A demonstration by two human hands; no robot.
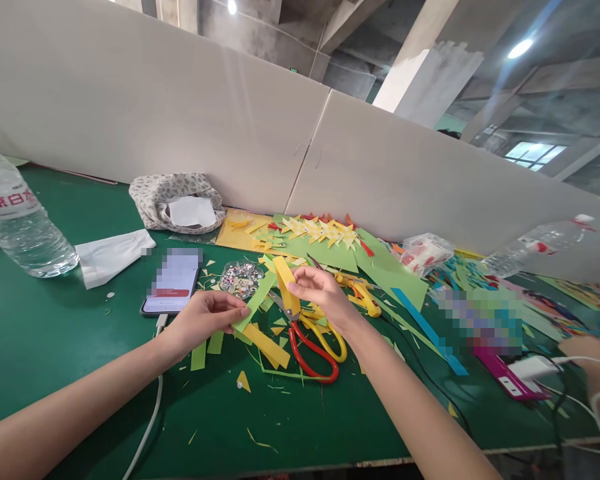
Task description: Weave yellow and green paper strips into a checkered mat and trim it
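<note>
My left hand (211, 317) is closed on a light green paper strip (256, 301), pinched between thumb and fingers. In my right hand (323, 293) a folded yellow paper strip (284, 283) is pinched upright, close beside the green one. Just below my hands lie scissors (314, 357) with one red and one yellow handle, their blades partly covered by paper. Another yellow strip (267, 345) rests on the table left of the scissors. Behind my left hand sits a clear dish (240, 279) of small round beads or gems.
A phone (173, 283) on a white cable lies left. Yellow paper stars (320, 231) lie on green sheets behind. A yellow glue gun (363, 293), a magenta power strip (510, 380), water bottles (25, 220) and paper scraps surround the work. Another person's arm (593, 363) reaches in at right.
</note>
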